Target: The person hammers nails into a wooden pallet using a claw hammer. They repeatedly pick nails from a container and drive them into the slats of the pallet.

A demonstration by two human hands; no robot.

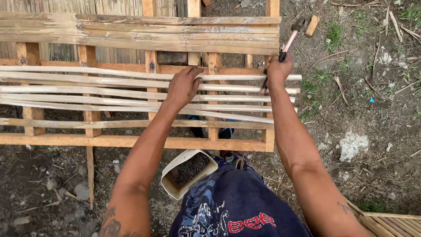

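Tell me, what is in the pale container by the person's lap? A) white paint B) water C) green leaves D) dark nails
D: the pale container beside the lap holds a heap of thin dark nails, while the right hand grips a hammer and the left hand rests on the slats.

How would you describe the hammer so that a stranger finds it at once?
Start at the wooden frame with pale slats. At its right end the right hand grips a hammer raised over the soil. Unlike anything nearby, it has a pinkish handle and dark head.

Pale bamboo slats [131, 94], orange-brown wooden frame [127, 141], pink-handled hammer [294, 34], cream container [187, 173].
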